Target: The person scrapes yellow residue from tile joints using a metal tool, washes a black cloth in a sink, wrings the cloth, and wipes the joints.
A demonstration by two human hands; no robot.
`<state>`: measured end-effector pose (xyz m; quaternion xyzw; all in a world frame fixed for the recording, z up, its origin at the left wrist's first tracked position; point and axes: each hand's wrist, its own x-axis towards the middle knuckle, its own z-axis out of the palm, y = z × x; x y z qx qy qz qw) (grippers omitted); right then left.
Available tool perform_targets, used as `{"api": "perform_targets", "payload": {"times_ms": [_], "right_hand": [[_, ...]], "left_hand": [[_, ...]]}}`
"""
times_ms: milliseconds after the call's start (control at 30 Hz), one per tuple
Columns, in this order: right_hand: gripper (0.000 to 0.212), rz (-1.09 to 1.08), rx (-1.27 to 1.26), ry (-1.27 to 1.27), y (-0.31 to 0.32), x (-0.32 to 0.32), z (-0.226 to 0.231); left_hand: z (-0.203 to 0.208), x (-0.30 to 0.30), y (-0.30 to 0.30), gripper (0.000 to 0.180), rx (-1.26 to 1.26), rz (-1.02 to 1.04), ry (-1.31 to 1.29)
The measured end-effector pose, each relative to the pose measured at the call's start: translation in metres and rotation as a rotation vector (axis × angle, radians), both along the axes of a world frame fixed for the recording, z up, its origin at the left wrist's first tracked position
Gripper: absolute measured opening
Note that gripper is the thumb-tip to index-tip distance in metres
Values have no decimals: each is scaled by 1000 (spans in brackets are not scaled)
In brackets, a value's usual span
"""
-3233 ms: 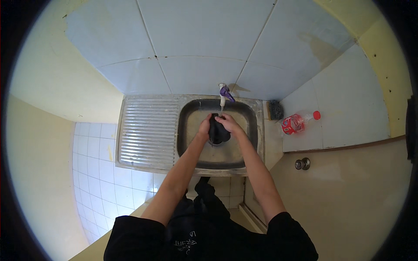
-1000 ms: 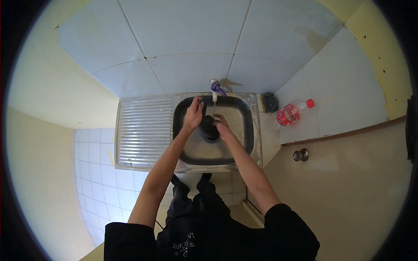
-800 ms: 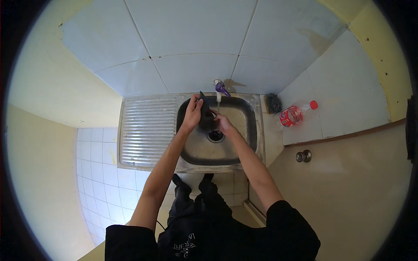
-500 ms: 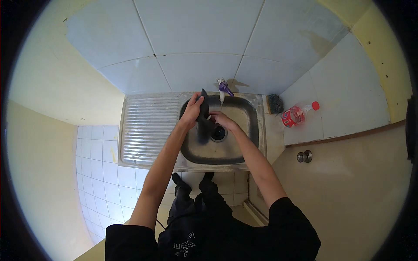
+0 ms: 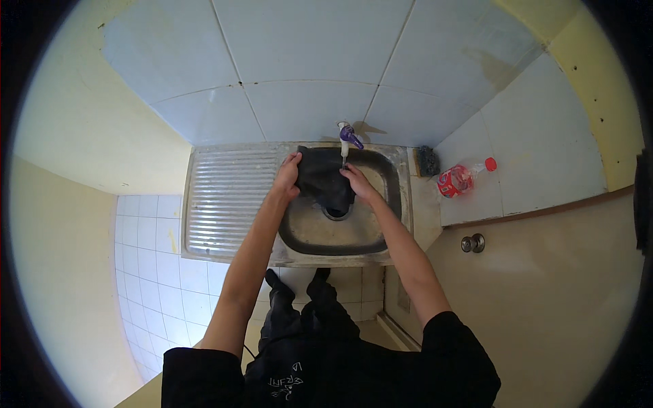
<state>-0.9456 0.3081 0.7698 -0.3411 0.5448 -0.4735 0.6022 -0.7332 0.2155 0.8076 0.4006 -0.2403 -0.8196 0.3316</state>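
A black cloth [image 5: 323,177] is spread between my two hands over the steel sink basin [image 5: 333,239]. My left hand [image 5: 288,177] grips its left edge, with the thumb near the upper corner. At the right edge, my right hand [image 5: 359,182] pinches the cloth just below the white tap [image 5: 345,145] with its purple handle. What looks like a thin stream of water runs from the spout beside my right fingers. The cloth's lower part hangs over the drain [image 5: 337,215] and partly hides it.
A ribbed steel draining board [image 5: 228,204] lies left of the basin. On the right ledge are a dark scouring sponge [image 5: 427,162] and a clear bottle [image 5: 457,181] with a red label and cap. Tiled wall [image 5: 313,112] rises behind; a door with a knob [image 5: 474,243] stands at right.
The cloth, narrow and hanging from my left hand before, is now spread wide. My left hand moved slightly left; my right hand rose toward the tap and took hold of the right edge.
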Motion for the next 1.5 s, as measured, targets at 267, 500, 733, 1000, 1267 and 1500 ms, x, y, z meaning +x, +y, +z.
{"api": "perform_targets", "payload": {"times_ms": [267, 500, 733, 1000, 1267, 1500], "right_hand": [[32, -420, 219, -475, 3, 8, 22], [32, -249, 194, -822, 9, -4, 14], [29, -290, 189, -808, 6, -9, 16], [30, -319, 237, -767, 22, -14, 15], [31, -294, 230, -253, 13, 17, 28], [53, -224, 167, 983, 17, 22, 39]], "left_hand": [[-42, -50, 38, 42, 274, 35, 90], [-60, -71, 65, 60, 526, -167, 112], [-101, -50, 73, 62, 212, -438, 81], [-11, -81, 88, 54, 303, -211, -19], [-68, -92, 68, 46, 205, -197, 186], [-15, -104, 88, 55, 387, -78, 350]]}}
